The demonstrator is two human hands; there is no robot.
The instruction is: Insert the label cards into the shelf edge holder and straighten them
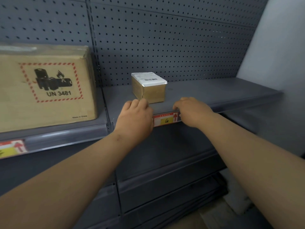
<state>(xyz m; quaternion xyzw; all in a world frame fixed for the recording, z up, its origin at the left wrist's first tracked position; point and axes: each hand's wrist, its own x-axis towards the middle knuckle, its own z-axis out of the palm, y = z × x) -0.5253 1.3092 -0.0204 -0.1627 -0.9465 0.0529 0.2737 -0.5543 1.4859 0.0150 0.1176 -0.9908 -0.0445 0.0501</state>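
label card sits in the shelf edge holder between left hand and right hand, each grip curled, neither pinching it.

Both hands flank label card in shelf edge holder.

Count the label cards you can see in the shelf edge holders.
2: one marked G between the two hands on the right-hand shelf; one at the far left under the big carton. Hands may hide more.

Dim, soft light; warped, blurred edges
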